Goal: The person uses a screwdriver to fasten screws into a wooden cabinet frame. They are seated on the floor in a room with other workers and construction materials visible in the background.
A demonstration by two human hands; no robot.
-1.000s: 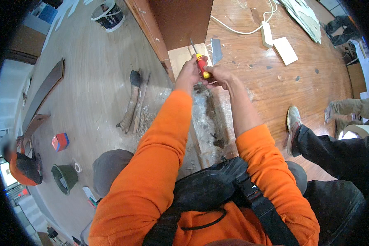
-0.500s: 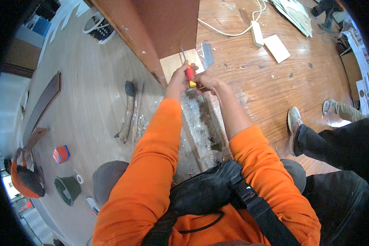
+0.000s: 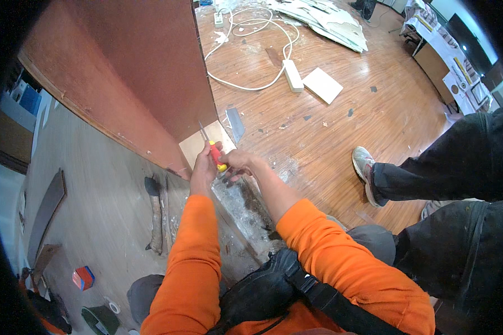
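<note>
1. Your left hand (image 3: 203,170) is wrapped around the red-and-yellow handle of a screwdriver (image 3: 214,154). The fingers are closed on the handle; its yellow end shows just below the hand.
2. The screwdriver's thin metal shaft points up and slightly left from the handle, toward the lower edge of the reddish-brown panel (image 3: 134,72) that stands upright ahead of you. Whether the tip touches the panel cannot be told.
3. Your right hand (image 3: 237,163) sits just beside the left, touching the lower end of the handle. Its fingers are curled, but whether they pinch the handle or only rest against it cannot be told.
4. Both hands are above the seam where the pale grey floor (image 3: 106,212) on your left meets the wooden floor (image 3: 330,128) on your right. A pale board piece (image 3: 198,146) lies at the foot of the panel, directly behind the hands.
5. A hammer (image 3: 154,212) with a worn wooden handle lies on the grey floor, near your left forearm.
6. A white power strip (image 3: 293,75) with its cable and a flat white box (image 3: 322,85) lie on the wooden floor, well apart from the hands.
7. A second person's dark trouser leg and grey shoe (image 3: 364,167) are at your right.
</note>
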